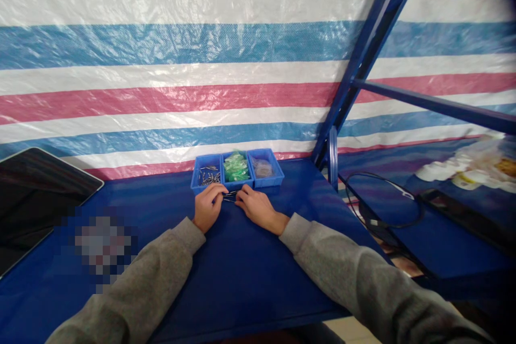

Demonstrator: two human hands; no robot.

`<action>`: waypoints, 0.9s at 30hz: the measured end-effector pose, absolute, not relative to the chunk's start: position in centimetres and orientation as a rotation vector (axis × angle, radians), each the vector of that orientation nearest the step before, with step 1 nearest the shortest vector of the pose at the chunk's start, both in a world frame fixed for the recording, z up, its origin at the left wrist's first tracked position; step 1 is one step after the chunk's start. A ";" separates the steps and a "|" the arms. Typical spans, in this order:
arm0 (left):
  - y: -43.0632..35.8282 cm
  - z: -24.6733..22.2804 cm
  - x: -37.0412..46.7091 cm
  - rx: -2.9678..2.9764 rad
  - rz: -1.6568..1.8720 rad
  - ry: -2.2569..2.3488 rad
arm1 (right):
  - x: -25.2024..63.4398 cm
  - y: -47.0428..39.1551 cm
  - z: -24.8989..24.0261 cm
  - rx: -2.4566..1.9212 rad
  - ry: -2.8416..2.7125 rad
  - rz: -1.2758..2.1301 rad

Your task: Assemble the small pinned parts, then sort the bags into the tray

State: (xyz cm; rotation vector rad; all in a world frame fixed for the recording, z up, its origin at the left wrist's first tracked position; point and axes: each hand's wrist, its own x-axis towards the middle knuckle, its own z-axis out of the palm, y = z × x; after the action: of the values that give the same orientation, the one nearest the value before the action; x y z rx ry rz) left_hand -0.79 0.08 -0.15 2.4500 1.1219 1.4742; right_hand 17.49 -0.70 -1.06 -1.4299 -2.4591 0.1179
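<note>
My left hand (208, 207) and my right hand (260, 208) meet low over the blue table, just in front of three small blue bins. Several thin dark metal pieces (229, 195) span the gap between my fingertips; their exact kind is too small to make out. The fingers of both hands are curled and closed around the ends of these pieces. Behind my left hand, the left bin (194, 178) holds loose slim metal parts (210, 177). Green plastic packets (236, 166) fill the middle bin (237, 185). In the right bin (277, 177) lie clear, thin plastic items (263, 167).
A dark screen with a pale edge (40, 199) lies at the left, near a blurred-out patch. On the right are a blue metal frame (363, 59), a black cable (382, 174) and white plastic-wrapped items (463, 169) on another blue surface. Striped sheeting (161, 75) hangs behind.
</note>
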 end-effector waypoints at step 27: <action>-1.0 -0.4 0.1 2.677 0.770 1.607 | 17.6 -0.6 -1.4 -1.520 -2.308 0.178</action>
State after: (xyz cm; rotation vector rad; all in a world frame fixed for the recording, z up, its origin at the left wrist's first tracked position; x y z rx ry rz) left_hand 0.15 -0.97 -0.39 2.6772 1.6069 0.7697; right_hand 17.56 -0.61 -1.38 -1.5205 -2.3082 0.1776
